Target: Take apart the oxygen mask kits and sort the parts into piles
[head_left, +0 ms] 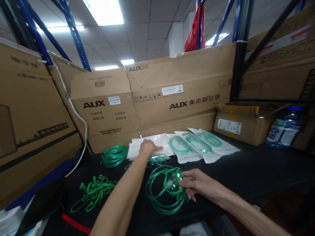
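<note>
My left hand [148, 147] reaches forward and lies flat, fingers out, on a stack of empty white plastic bags [157, 141] at the back of the black table [246, 170]. My right hand [194, 186] pinches a clear green oxygen mask [172, 181] that sits on its coil of green tubing [159, 196] near the front edge. Another mask [157, 160] lies just under the stack of bags.
Three sealed bags with green tubing [197, 144] lie in a row to the right of the stack. A coil of green tubing [114, 155] and loose green straps [94, 193] lie at left. Cardboard boxes [177, 95] wall the back; an open box [243, 121] and a water bottle [284, 129] stand right.
</note>
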Tool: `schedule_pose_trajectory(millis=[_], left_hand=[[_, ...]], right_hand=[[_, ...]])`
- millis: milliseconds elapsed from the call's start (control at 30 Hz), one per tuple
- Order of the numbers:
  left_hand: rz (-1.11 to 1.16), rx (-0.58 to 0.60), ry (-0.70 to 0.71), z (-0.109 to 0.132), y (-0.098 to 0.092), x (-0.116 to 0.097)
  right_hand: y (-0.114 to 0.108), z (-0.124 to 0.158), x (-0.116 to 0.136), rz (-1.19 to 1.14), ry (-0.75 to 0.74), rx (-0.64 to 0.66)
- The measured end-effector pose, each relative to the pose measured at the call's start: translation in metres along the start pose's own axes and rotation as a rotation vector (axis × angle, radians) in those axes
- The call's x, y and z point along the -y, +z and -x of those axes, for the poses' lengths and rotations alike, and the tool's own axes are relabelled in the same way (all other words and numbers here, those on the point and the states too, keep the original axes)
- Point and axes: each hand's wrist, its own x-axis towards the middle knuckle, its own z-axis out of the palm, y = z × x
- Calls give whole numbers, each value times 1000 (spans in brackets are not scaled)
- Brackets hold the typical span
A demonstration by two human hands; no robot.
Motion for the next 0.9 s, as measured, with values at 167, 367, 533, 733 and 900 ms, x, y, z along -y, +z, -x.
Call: schedule_pose_trajectory(millis=[167, 367, 533, 733, 900], left_hand=[[-78, -110, -13, 33, -33, -9], [26, -166, 261, 143, -52, 1], [224, -51, 359, 213, -10, 27], [256, 10, 397, 213, 27, 38], [276, -124, 454, 208, 37, 38]], right_hand=[[-10, -5, -4, 370, -94, -109], [-28, 9, 7, 662, -124, -230], [-6, 19, 38, 895, -378, -313], [20, -1, 41, 1085, -414, -94], [11, -14, 40, 1135, -297, 33]])
